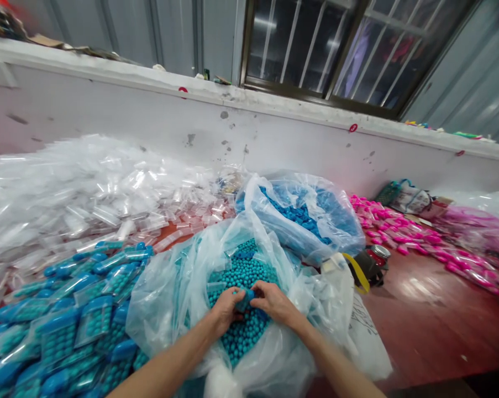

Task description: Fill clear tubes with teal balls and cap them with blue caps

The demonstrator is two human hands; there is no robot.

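Both my hands meet above a large clear plastic bag (158, 304) full of small teal balls (249, 271). Between them is a small clear container with a blue cap (245, 299), partly hidden by my fingers. My left hand (227, 309) is closed round its body. The fingers of my right hand (272, 301) pinch at its blue cap end. To the left lies a heap of flat clear containers (94, 320) filled with teal balls and closed with blue caps.
Behind the ball bag stands a bag of blue caps (299, 215). Empty clear containers (92, 188) are piled at the back left. Pink pieces (398, 226) spread along the right. A dark object with a yellow strap (367, 268) sits on the red table (431, 320).
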